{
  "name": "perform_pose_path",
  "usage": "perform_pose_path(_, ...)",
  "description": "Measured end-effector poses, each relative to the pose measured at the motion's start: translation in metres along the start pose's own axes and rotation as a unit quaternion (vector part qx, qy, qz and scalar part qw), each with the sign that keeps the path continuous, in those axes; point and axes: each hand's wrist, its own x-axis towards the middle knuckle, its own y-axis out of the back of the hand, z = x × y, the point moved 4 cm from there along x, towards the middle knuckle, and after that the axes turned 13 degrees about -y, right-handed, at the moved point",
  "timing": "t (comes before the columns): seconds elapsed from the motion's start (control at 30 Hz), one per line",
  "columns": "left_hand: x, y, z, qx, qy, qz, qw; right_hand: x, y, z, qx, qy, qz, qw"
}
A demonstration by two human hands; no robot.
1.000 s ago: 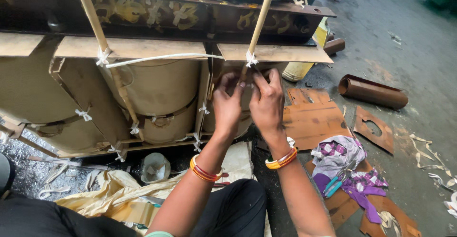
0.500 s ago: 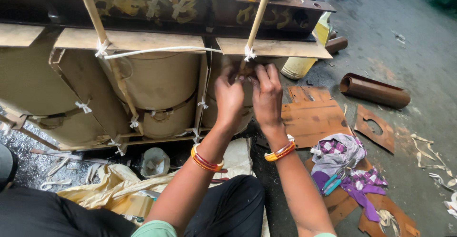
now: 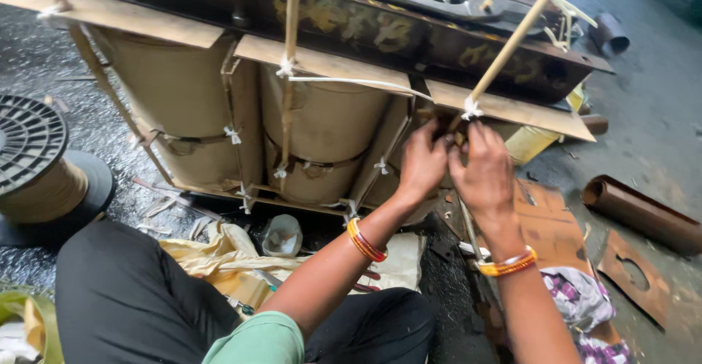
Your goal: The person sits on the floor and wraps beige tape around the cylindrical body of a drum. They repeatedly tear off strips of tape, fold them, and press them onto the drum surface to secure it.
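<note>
At two o'clock on the big paper-wrapped coil assembly (image 3: pixel 219 108), the left hand (image 3: pixel 423 161) and right hand (image 3: pixel 482 170) pinch shut on a white cotton tie (image 3: pixel 472 108) round a pale wooden stick (image 3: pixel 512 46). Soft, light tape; grip beside the knot.

A pale wooden stick (image 3: pixel 512 46) slants up to the right, bound by a white tape knot (image 3: pixel 472 108) to the flat brown pressboard strip (image 3: pixel 512 112) lying across the tan paper-wrapped coils (image 3: pixel 322 126).
</note>
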Motion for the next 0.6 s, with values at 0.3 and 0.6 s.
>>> perform_pose_path(0.3,-0.010,0.007,0.008,0.076,0.018,-0.039,0.996,0.005,0.020,-0.017,-0.031,0.017,-0.021,0.999)
perform_pose_path(0.6,-0.018,0.013,-0.003,-0.183,0.029,0.005,0.983,0.005,0.045,0.011,0.010,0.017,-0.031,0.999)
